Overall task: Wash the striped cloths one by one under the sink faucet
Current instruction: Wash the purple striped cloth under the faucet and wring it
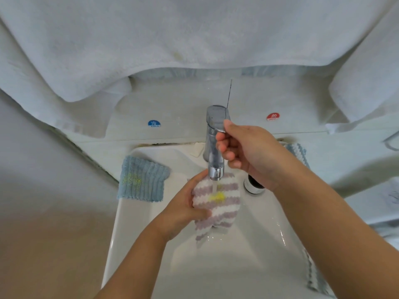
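My left hand (185, 201) grips a purple-and-white striped cloth (222, 209) with a yellow stain, holding it right under the spout of the chrome faucet (213, 147). Water runs from the spout onto the cloth. My right hand (248, 152) is at the faucet, its thumb on the lever and its fingers curled beside the faucet body. A blue cloth (141, 180) with a yellow stain hangs over the left rim of the white sink (248, 255). A blue-and-white striped cloth (299, 151) lies on the right rim, mostly hidden by my right arm.
A chrome drain plug (253, 186) sits in the basin behind my right wrist. Blue cold (154, 123) and red hot (273, 116) stickers mark the ledge behind the faucet. White towels (194, 35) hang above the sink. More striped fabric (315, 277) drapes over the right front rim.
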`<action>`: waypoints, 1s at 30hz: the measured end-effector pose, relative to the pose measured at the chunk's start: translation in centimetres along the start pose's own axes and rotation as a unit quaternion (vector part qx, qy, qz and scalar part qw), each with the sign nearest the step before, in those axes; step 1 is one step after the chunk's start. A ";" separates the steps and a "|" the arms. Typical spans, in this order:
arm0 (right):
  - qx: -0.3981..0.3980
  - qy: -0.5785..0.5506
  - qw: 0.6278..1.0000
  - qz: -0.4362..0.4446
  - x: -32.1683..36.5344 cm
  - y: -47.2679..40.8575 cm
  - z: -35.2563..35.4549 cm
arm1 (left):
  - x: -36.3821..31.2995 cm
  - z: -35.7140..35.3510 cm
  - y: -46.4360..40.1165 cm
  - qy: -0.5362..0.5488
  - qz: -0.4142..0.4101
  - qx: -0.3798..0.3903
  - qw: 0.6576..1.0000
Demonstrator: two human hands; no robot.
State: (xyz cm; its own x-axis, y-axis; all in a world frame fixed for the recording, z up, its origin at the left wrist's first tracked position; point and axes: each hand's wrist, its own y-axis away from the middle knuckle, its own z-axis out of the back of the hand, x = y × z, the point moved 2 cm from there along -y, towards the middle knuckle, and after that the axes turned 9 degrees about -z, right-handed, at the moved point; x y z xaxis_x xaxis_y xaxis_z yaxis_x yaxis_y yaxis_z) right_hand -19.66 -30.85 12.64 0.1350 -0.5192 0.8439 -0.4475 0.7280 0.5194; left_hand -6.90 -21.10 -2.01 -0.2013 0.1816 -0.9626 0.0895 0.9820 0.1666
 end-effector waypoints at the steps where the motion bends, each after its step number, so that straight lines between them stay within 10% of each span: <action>1: 0.005 -0.004 1.000 0.001 0.0 0.1 0.0 | 0.1 -0.1 0.0 0.000 0.002 0.002 1.000; 11: -0.247 0.287 0.925 0.025 -10.7 1.1 4.3 | -0.4 -1.0 0.1 0.059 -0.010 0.028 0.998; 17: -0.078 0.040 0.993 -0.083 -12.8 -2.0 3.0 | -0.5 -0.4 0.5 0.070 -0.001 0.041 0.997; 30: -0.076 0.120 0.990 -0.012 -13.5 -3.1 0.2 | -1.0 3.1 3.3 -0.025 -0.001 -0.009 1.000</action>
State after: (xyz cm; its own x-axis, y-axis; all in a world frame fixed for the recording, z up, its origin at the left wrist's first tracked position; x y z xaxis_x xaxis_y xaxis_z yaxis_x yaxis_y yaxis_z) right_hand -20.26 -26.21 -0.41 0.3584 -0.4284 0.8294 -0.3069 0.7850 0.5381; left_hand -3.40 -18.21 -1.11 -0.1533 0.1776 -0.9721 0.0716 0.9831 0.1683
